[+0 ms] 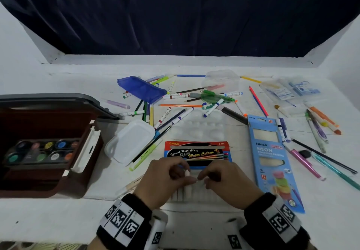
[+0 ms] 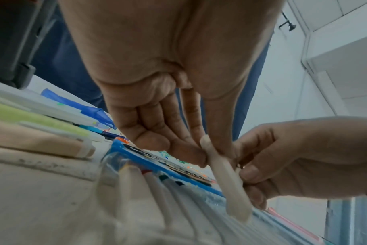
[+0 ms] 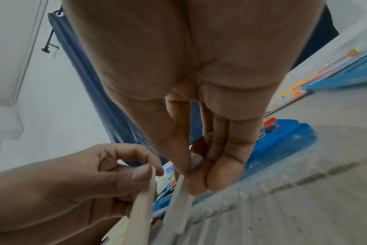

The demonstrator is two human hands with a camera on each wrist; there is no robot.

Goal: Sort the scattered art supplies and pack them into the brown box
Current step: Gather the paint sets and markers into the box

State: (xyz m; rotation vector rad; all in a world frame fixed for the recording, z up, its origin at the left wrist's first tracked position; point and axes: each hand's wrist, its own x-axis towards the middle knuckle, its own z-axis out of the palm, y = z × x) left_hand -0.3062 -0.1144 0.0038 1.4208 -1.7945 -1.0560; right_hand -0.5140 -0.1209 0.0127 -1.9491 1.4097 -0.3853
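Your left hand (image 1: 161,179) and right hand (image 1: 224,179) each pinch a white marker (image 2: 224,175) (near table edge) over the marker pack (image 1: 197,153).

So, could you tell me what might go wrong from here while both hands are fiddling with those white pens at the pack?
The left hand and right hand each pinch a thin white pen by its end, so one could slip and roll among the scattered markers. The water colour pen pack lies loose and may slide. The brown box already holds a paint set, so space could be tight.
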